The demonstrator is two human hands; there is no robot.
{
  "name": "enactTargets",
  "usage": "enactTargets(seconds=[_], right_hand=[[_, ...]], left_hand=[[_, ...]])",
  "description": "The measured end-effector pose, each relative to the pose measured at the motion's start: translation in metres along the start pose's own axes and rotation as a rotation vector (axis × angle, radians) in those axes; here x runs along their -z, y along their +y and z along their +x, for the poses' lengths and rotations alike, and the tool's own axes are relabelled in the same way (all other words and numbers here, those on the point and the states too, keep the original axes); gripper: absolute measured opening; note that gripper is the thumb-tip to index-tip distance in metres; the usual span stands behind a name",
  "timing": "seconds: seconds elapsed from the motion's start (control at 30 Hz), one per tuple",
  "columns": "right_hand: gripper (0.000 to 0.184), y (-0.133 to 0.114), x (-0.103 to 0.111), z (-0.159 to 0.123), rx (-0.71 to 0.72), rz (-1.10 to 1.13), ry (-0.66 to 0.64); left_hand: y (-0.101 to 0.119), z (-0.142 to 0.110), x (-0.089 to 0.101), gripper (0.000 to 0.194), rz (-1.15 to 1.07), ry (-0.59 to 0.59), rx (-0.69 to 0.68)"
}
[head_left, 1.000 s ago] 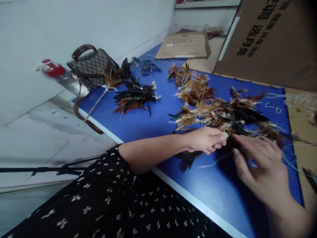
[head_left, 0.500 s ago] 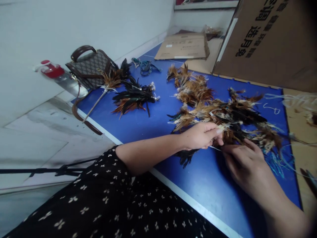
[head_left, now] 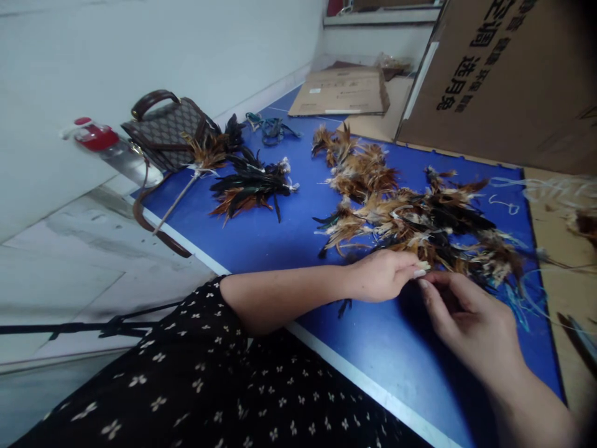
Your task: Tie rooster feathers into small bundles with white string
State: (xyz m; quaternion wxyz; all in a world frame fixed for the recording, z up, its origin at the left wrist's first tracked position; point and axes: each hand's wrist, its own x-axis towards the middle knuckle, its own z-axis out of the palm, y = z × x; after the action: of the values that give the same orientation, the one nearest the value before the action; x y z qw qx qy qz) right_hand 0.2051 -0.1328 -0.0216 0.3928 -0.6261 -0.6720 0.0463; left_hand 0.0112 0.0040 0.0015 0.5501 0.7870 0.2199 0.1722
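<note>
Right of centre in the lower half of the frame, the left hand (head_left: 387, 275) is clenched, gripping a feather bundle (head_left: 423, 266) whose pale end pokes out past the thumb; dark plumes show under the forearm, and the rest is hidden behind hand and wrist. The right hand (head_left: 471, 311), in the lower right, has its fingers bent and its thumb tip close by the left fingertips (whether it pinches a thread there, I cannot tell).

Patterned black clothing (head_left: 252, 386) fills the bottom of the frame. At the lower right edge lies a dark tool (head_left: 578, 339), partly cut off, and to its left are some blue strands (head_left: 517, 305). Just above the hands spreads a feather pile (head_left: 410, 211), brown and black, its near side partly covered by the left hand. White string (head_left: 504, 204) lies to the right of it. Left of centre are a black and rust feather bunch (head_left: 252, 183), then a stick (head_left: 175, 202) with a brown tuft, in front of a handbag (head_left: 168, 127) and a red-capped bottle (head_left: 114, 149).

All this surrounds the blue table (head_left: 280, 249), pale along its near edge. Flattened cardboard (head_left: 338, 90) rests at its far end, a large printed carton (head_left: 499, 81) stands upper right, and a white wall (head_left: 186, 50) takes the upper left.
</note>
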Motion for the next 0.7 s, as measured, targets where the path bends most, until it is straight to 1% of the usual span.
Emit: enactTargets(seconds=[0.07,0.13,0.23,0.33,0.4,0.47,0.53,0.63,0.7], right_hand=[[0.028,-0.001,0.004,-0.001,-0.107,0.100,0.004],[0.036,-0.002,0.006,0.000,-0.211,0.208,0.025],[0.050,-0.001,0.006,0.003,-0.288,0.299,0.028],[0.052,0.001,0.003,0.004,-0.305,0.326,-0.010],[0.051,0.001,0.001,0.004,-0.323,0.344,-0.005],[0.053,-0.001,0.000,0.005,-0.336,0.348,0.023],[0.055,-0.003,0.000,0.007,-0.352,0.342,0.054],[0.057,-0.005,0.000,0.009,-0.380,0.349,0.076],[0.057,-0.004,-0.001,0.010,-0.386,0.354,0.080]], left_hand=[[0.001,0.002,0.000,0.035,-0.072,-0.077,0.059],[0.005,0.003,0.000,0.035,-0.200,-0.132,0.151],[0.012,0.001,0.001,0.037,-0.356,-0.177,0.275],[0.013,-0.001,0.004,0.039,-0.365,-0.261,0.280],[0.010,-0.002,0.005,0.042,-0.348,-0.290,0.273],[0.006,-0.001,0.002,0.048,-0.336,-0.278,0.283],[0.003,0.000,-0.002,0.052,-0.343,-0.237,0.300],[0.002,0.000,-0.006,0.047,-0.364,-0.166,0.328],[0.002,0.000,-0.006,0.044,-0.320,-0.166,0.316]])
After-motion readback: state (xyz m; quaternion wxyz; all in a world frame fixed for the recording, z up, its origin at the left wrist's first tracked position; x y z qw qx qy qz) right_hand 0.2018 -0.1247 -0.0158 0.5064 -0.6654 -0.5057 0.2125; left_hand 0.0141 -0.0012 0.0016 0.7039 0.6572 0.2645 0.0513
